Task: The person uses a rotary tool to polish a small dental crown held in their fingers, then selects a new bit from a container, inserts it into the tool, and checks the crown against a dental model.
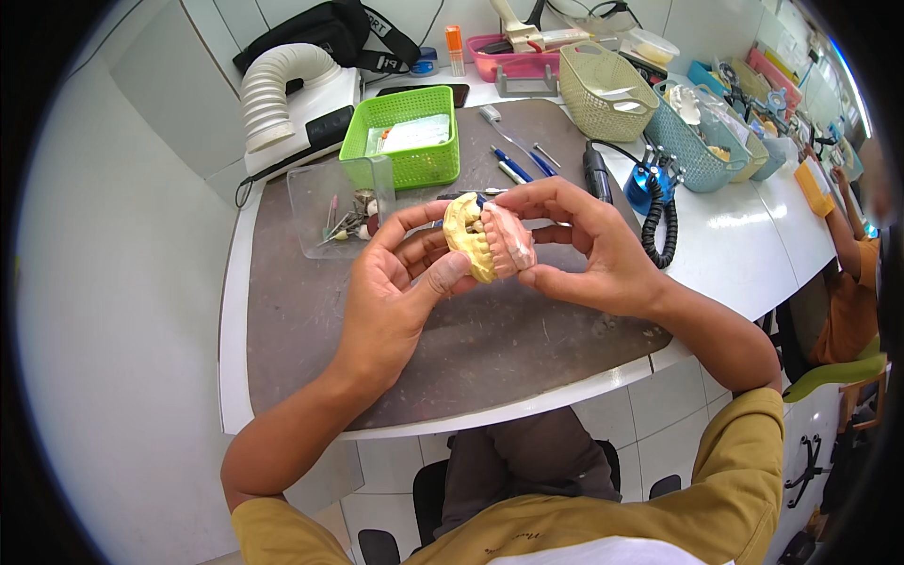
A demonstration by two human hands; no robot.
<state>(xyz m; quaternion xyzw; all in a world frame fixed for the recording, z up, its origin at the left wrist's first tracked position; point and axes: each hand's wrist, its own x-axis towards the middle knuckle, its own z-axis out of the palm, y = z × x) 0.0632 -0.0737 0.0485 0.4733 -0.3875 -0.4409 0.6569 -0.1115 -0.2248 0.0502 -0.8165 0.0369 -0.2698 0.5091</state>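
Above the brown work mat I hold two dental casts with their tooth sides against each other. My left hand (pixel 400 282) is closed round the yellow dental cast (pixel 463 234), its thumb on the near side. The fingers of my right hand (pixel 593 250) grip the pink dental cast (pixel 505 240), which has a whitish base on its right. The teeth of both casts meet along the middle. Parts of my fingers behind the casts are hidden.
Behind my left hand stand a clear tray (pixel 320 221) of small burs and a green basket (pixel 443 141). Pens (pixel 527 162) and a brush lie beyond the casts. At the right are a handpiece (pixel 596 172) with a coiled cord and several baskets. A white suction hose (pixel 268 94) arches at back left. Another person (pixel 847 282) sits far right.
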